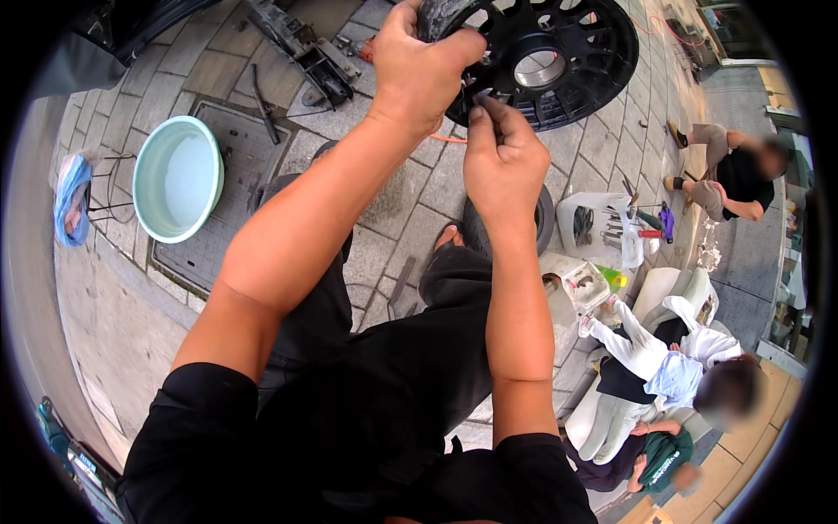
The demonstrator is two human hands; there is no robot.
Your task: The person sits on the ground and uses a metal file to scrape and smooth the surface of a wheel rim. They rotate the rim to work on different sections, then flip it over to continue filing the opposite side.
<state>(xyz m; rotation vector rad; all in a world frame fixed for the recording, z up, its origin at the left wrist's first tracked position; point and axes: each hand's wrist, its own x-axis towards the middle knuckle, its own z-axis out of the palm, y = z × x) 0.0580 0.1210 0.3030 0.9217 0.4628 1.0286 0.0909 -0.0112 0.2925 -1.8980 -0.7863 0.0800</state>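
My left hand [421, 74] is closed on the left edge of a black multi-spoke wheel rim [602, 54] held up at the top of the view. A grey worn-looking surface shows beside its fingers. Just below, my right hand [504, 157] is closed in a pinch at the lower left edge of the rim. What sits between its thumb and fingers is too small to make out. The rim's round centre hole [539, 67] faces me. Partly behind my right forearm, a black tyre [546, 218] lies on the paving.
A pale green basin [179, 179] holds water at left, near a black rod [264, 103] and floor jack [305, 57]. At right are a clear tool bin [602, 229] and a white container [578, 286]. Several people sit along the right side. An orange hose [448, 139] passes behind my hands.
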